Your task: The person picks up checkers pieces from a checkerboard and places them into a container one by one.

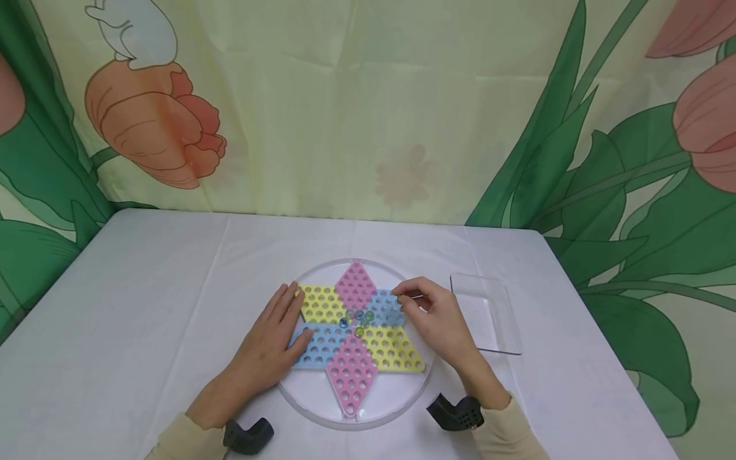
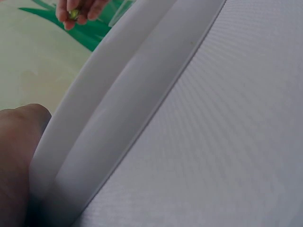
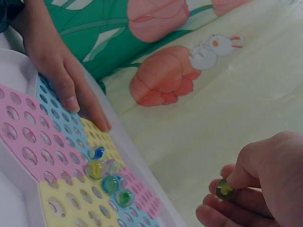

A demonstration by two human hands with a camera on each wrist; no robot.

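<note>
A round white Chinese checkers board [image 1: 352,367] with a pink, yellow and blue star of holes lies on the table. My left hand [image 1: 259,351] rests along its left side, fingers straight, fingertips on the yellow point and thumb over the blue one. Above the blue point on the right, my right hand [image 1: 438,319] pinches a clear marble [image 3: 225,189] with a yellow-green swirl between thumb and fingers. Several marbles cluster at the star's centre, among them a yellow marble [image 3: 94,169], a green marble [image 3: 125,197] and a blue marble [image 3: 98,152].
To the right of the board, close behind my right hand, a clear shallow plastic box [image 1: 500,313] sits on the white-covered table [image 1: 115,332]. A curtain [image 1: 345,128] printed with tulips and a rabbit hangs behind the table's far edge.
</note>
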